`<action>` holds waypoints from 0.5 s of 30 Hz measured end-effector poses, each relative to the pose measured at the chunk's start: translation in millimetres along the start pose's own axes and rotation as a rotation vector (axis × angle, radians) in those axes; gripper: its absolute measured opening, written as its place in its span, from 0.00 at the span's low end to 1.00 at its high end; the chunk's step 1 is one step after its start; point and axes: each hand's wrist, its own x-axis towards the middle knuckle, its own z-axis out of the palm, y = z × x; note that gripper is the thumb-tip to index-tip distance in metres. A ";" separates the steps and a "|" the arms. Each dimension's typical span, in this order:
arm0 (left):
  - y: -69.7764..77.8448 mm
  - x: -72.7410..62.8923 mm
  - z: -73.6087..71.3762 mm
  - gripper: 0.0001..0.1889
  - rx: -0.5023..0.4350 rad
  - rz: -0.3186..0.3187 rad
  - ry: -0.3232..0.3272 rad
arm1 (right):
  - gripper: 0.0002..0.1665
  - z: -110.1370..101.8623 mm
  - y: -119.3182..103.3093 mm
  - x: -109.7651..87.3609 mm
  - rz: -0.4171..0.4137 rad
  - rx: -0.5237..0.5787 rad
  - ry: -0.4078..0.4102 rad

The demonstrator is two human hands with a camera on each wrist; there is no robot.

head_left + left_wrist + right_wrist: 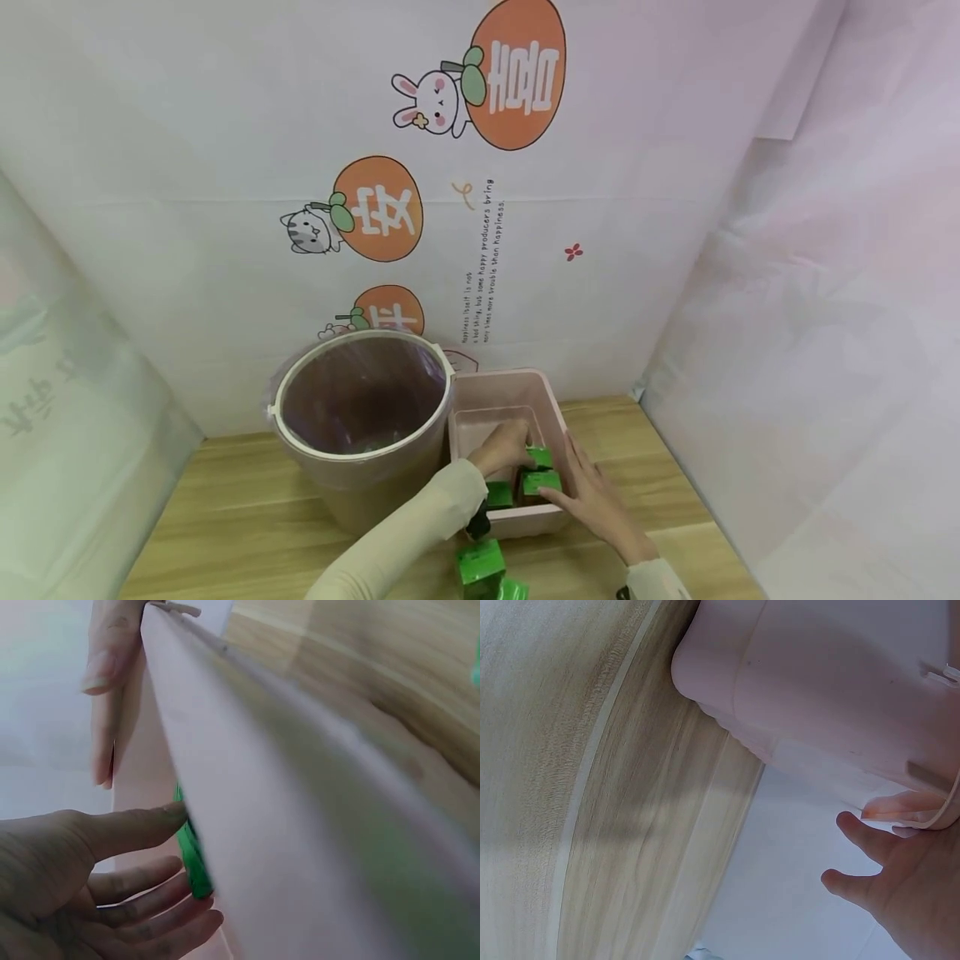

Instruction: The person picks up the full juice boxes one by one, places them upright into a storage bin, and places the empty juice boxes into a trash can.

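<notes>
A pale pink bin (551,400) stands on the wooden table with several green boxes (542,481) at its near end. My left hand (504,448) reaches down inside it. In the left wrist view, its thumb and curled fingers hold a green box (196,864), partly hidden by the bin wall. My right hand (600,504) rests at the bin's right rim, its fingers stretched along the outside and its thumb over the edge, close by a green box. In the right wrist view, two straight fingers (862,889) spread beside the outer wall.
Left of the bin stands a tall round bucket (360,457) with a white rim and a clear plastic liner. Near the table's front lie a green box (482,567) and another green piece (513,590). Printed white sheeting (525,208) closes off the back and sides.
</notes>
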 end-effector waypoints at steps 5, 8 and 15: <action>-1.5 -9.1 -7.6 0.16 0.014 -0.033 0.009 | 0.63 -0.4 -0.9 0.0 0.006 0.015 -0.011; -4.2 -13.3 -10.1 0.15 0.011 -0.030 0.006 | 0.63 -1.0 -1.3 0.3 0.024 0.022 -0.029; -5.0 -21.9 -16.3 0.20 0.028 -0.021 0.003 | 0.63 -2.9 -2.8 0.5 0.049 0.022 -0.060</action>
